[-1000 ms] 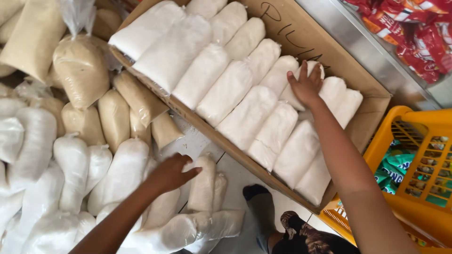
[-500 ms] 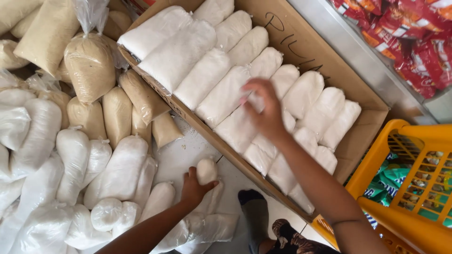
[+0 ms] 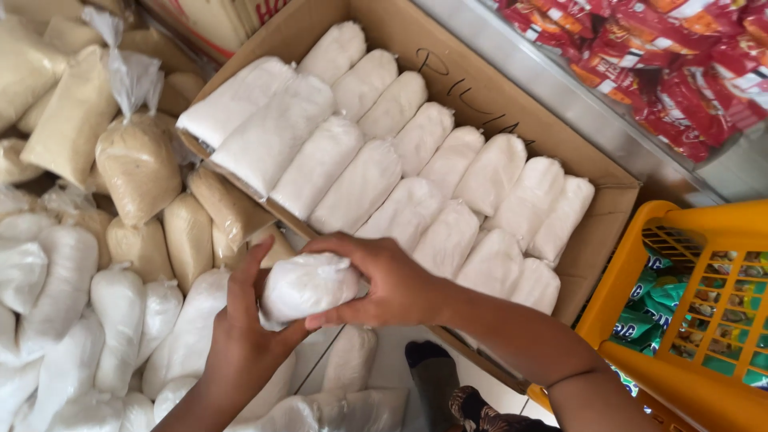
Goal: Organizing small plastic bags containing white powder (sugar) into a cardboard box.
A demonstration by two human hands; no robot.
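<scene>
We held one white bag (image 3: 308, 286) between both hands, near the front edge of the box (image 3: 596, 240); we judged the step to be carrying it to the box, mid-way; the next move called for a free slot among the packed rows (image 3: 416, 172). Our left hand (image 3: 244, 332) cupped it from below, fingers curled; our right hand (image 3: 384, 280) gripped its right end, fingers closed over it.
</scene>
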